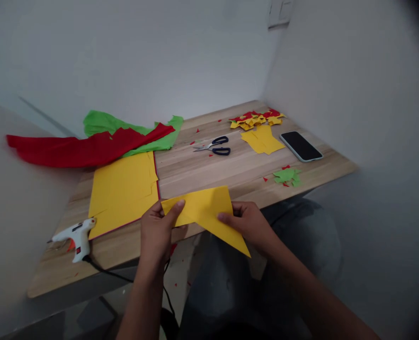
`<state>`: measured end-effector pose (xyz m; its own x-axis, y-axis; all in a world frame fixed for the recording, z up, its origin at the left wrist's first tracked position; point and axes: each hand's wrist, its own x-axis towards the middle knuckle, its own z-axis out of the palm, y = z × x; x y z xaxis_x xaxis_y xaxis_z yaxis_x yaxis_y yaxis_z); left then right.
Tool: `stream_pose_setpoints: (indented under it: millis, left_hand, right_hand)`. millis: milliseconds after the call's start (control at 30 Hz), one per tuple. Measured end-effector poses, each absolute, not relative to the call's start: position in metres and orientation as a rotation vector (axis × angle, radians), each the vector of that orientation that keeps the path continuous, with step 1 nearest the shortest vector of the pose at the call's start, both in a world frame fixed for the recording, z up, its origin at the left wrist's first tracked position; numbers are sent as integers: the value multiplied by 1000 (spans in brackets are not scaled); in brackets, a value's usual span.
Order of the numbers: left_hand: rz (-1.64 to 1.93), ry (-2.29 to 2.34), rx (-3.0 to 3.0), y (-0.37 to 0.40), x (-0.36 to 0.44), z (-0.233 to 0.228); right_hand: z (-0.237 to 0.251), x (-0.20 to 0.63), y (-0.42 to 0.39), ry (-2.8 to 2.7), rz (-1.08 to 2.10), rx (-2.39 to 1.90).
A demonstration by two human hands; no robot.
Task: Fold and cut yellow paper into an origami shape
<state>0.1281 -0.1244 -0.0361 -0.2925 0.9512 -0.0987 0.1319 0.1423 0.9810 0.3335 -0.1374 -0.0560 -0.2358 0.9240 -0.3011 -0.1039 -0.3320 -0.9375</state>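
Note:
A folded piece of yellow paper point(209, 204) is held up between my two hands, just over the table's front edge. My left hand point(159, 229) pinches its left end, thumb on top. At the right side, my right hand point(247, 221) grips it with the thumb across the face. One pointed corner hangs down toward my lap. To the left lie larger yellow sheets point(121, 189) with a dark red edge showing beneath. Scissors point(216, 145) with dark handles rest partly opened on the table, beyond the paper.
A white glue gun point(75, 238) with a black cord lies at the front left. Red point(89, 148) and green crepe paper point(106, 123) lie behind. On the right are a phone point(301, 146), yellow pieces point(262, 140), red and yellow cutouts point(255, 119) and green scraps point(287, 176). Walls border the table point(191, 165).

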Motion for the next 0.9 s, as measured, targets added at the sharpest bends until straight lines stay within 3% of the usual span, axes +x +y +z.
stream_pose_setpoints:
  millis: [67,200,267,367,533,733,900]
  left_hand:
    - [1191,1679,1170,-114,126,-54]
    - [1119,1837,1313,-108,128,-80]
    - [999,2035,1481,-109,131,-86]
    - [774,2204,1780,-108,130,-91]
    - [796,2167,2165,-104,122,-93]
    - [467,1544,2608,-133,118,-101]
    - [230,1747,2641,-155,109,-107]
  right_hand:
    - [-68,341,-129,-1209,1532,-1341]
    - [-68,340,-136,-1542,616,-1660]
    - [-62,324,-149,-1726,338,-1559]
    - [-64,288,-162,-2058,329,-1324]
    - [-100,261,-154,-2308,342,-1364]
    - [-116,264,-149,-2441,279,-1402]
    - [-122,265,-154,-2408,188,-1421]
